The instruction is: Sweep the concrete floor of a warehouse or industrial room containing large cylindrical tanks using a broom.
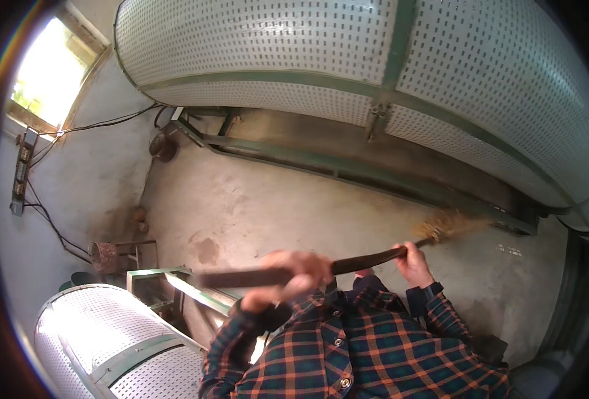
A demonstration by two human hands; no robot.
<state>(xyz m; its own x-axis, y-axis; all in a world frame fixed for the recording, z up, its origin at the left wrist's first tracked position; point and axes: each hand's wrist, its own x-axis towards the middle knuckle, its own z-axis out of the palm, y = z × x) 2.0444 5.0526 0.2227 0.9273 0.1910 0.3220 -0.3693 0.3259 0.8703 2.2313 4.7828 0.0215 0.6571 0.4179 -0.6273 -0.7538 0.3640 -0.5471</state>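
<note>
A long dark broom handle (367,261) runs across my body, tilted up to the right. Its straw-coloured head (441,229) is blurred, over the concrete floor beside the green frame under the big machine. My left hand (289,276) is wrapped round the handle left of my chest, slightly blurred. My right hand (411,265) grips it farther along, closer to the straw head.
A large perforated metal drum (261,40) on a green frame (274,159) fills the top. Another perforated drum (101,326) stands at lower left. A window (48,73), wall cables (55,226), a dark bucket (163,146) and a speckled container (105,258) are along the left.
</note>
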